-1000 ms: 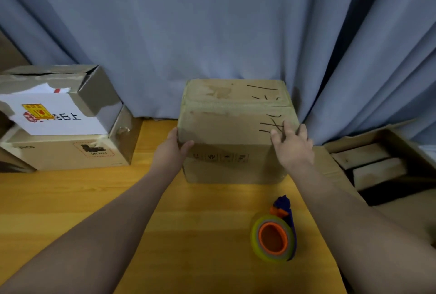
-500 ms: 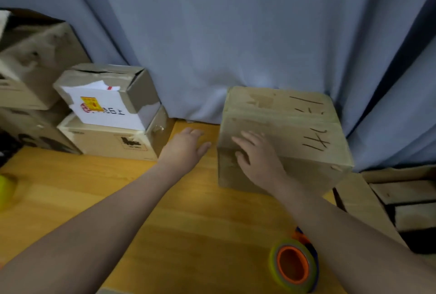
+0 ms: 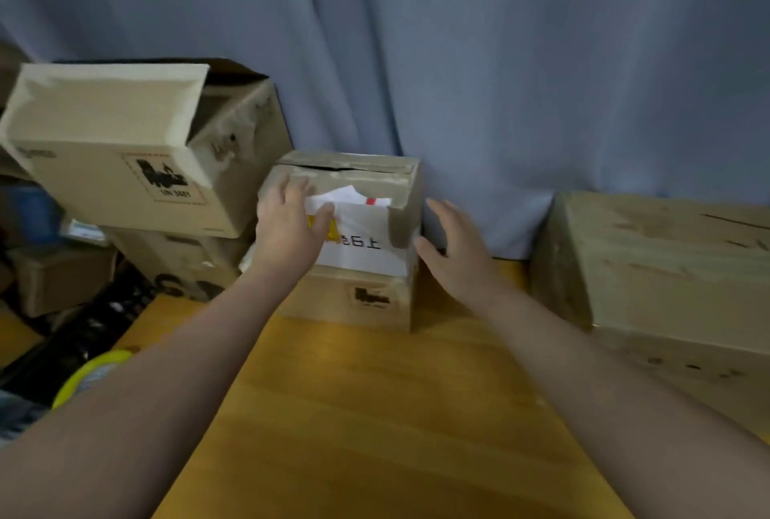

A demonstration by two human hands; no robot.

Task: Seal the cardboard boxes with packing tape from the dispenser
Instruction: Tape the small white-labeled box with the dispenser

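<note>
Behind, blue curtain; wooden table in front. At its back edge a small labelled box sits stacked on a lower box. Left hand lies flat on its front, fingers spread. Right hand is open just beside its right side, contact unclear. Risk: a one-sided pull tips it off the stack, and the gaping top flap may catch. Dispenser not visible.

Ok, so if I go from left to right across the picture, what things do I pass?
Open box → box with the white label (the left hand lies over it, so it is skipped) → right hand → big plain box.
</note>
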